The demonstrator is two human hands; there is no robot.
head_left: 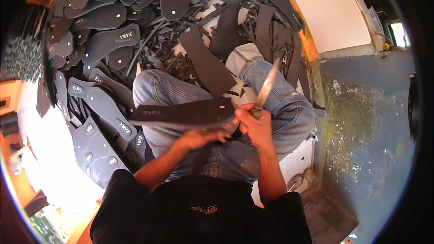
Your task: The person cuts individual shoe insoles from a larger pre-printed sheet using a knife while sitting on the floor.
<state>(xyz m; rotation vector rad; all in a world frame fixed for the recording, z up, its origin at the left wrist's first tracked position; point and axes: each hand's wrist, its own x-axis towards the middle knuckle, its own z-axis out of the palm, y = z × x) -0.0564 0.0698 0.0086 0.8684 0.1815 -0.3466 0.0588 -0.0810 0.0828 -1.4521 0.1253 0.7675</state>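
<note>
A black shoe insole [185,112] lies crosswise above my lap, with its broad end toward the right. My left hand [201,138] grips its near edge from below; the fingertips are partly blurred. In my right hand [255,124] is a knife [269,82], its blade pointing up and away from me. The thumb and fingers of that hand are close to the insole's right end. Just beyond, a long strip of black foam sheet [208,63] rests against my crossed legs in blue jeans [285,104].
Many cut insoles [110,43] are heaped at the far left. Thin black offcuts [158,47] cover the floor ahead. A sheet with insole outlines [96,147] lies at my left. A stained blue-grey wall [361,131] stands on the right, beside pale tiles [330,13].
</note>
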